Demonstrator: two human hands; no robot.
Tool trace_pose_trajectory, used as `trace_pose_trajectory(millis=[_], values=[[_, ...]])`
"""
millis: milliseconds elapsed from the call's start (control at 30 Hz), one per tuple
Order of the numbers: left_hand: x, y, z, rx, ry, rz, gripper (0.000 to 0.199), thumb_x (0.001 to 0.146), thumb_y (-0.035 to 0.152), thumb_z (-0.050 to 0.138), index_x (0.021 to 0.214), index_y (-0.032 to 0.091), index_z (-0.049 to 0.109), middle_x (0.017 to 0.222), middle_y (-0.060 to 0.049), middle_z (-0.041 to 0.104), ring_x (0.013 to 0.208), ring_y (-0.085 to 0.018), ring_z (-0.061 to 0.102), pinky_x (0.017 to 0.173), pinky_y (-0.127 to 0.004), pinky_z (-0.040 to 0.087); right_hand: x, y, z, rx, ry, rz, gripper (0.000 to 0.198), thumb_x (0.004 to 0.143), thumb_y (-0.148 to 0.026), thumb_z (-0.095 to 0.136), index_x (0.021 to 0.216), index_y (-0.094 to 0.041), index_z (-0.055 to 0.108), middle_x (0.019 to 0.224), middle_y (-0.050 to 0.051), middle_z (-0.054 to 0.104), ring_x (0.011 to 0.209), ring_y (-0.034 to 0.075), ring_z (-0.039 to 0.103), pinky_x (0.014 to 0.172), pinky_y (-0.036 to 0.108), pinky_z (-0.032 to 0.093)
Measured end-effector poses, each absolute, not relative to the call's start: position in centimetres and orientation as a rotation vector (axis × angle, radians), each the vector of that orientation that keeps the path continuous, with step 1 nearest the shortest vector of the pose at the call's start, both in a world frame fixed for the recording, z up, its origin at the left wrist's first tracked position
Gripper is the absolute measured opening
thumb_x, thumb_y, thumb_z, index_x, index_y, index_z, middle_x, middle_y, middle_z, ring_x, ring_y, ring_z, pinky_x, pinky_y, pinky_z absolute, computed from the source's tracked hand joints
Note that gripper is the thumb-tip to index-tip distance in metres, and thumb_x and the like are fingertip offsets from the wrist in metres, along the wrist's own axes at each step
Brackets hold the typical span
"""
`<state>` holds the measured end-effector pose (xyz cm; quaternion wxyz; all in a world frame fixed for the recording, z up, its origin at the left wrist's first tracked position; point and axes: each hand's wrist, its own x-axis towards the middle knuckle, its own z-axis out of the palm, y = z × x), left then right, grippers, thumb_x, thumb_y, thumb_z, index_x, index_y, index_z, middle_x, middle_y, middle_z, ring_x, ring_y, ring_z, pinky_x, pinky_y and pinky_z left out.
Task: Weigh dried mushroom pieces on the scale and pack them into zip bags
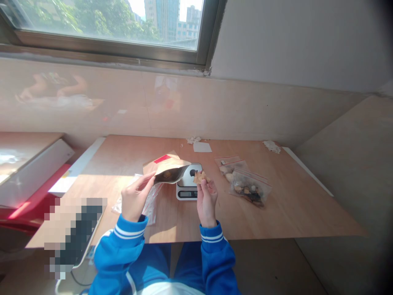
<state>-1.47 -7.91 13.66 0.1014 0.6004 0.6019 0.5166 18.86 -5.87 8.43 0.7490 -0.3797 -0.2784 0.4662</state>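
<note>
My left hand (137, 198) is closed on the edge of a brown paper pouch (166, 164) with a red patch. The pouch is tilted, and its dark mouth faces me. My right hand (206, 201) pinches a ragged, pale-brown dried piece (201, 177) whose exact kind I cannot make out. Just beyond and between my hands stands a small white kitchen scale (186, 194) with a grey display. A dark round spot shows on its plate, partly hidden by the dried piece. Clear plastic bags (150, 211) lie beneath my left hand and the pouch.
Two zip bags, one with pale pieces (229, 168) and one with darker mixed pieces (250, 189), lie to the right. A white card (202, 147) and crumpled tissue (193, 140) are at the back, more tissue (272, 146) at the far right. A pixelated device (81, 233) sits front left.
</note>
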Motion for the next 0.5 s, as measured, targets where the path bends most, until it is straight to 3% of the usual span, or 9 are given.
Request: trace_pose_trajectory(millis=[300,500], values=[[-2.0,-7.9,13.8,1.752,1.821,1.526,0.019,0.082,0.036,0.066,0.093,0.024,0.075,0.091,0.002,0.077,0.082,-0.017,0.073,0.082,-0.025,0.058,19.8,-1.7,4.7,-1.163,-1.275,0.699,0.018,0.079,-0.035,0.067,0.082,-0.018,0.069,0.107,0.012,0.067,0.102,0.023,0.063,0.089,0.038,0.053],[-2.2,-8.5,13.6,1.776,1.787,1.518,0.019,0.082,0.037,0.066,0.093,0.025,0.075,0.092,0.003,0.077,0.083,-0.017,0.073,0.082,-0.025,0.059,19.6,-0.7,4.8,-1.219,-1.475,0.564,0.016,0.085,-0.027,0.057,0.087,-0.020,0.070,0.113,0.012,0.067,0.112,0.025,0.060,0.100,0.043,0.046]])
